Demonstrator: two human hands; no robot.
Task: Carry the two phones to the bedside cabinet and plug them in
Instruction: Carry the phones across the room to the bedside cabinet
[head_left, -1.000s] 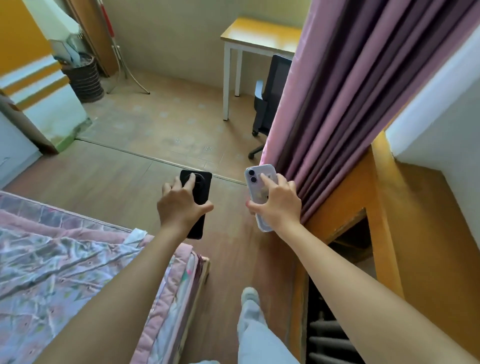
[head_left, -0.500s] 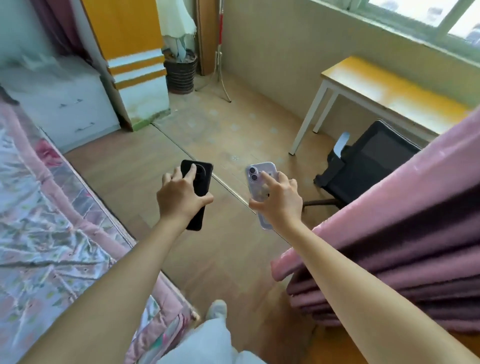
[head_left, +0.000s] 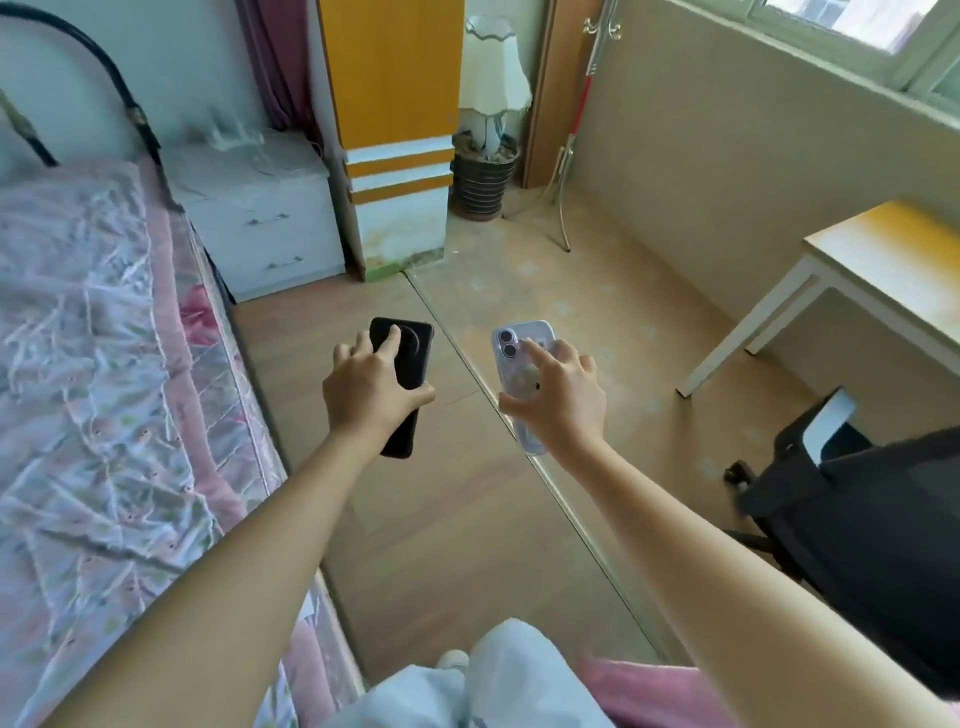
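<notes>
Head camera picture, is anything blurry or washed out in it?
Head view: the hands and both phones, black phone and lilac phone, read fairly sharp; the bedside cabinet top is smeared; the window is overexposed; wide-angle bending at the edges.

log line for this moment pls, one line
phase: carrying | left hand: holds black phone | right hand: holds lilac phone | bedside cabinet: ahead-left beside bed | plugged in: not yet

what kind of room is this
Most likely a bedroom: a bed with a floral cover runs along the left, a white bedside cabinet stands at its head, and a desk sits under the window.
</notes>
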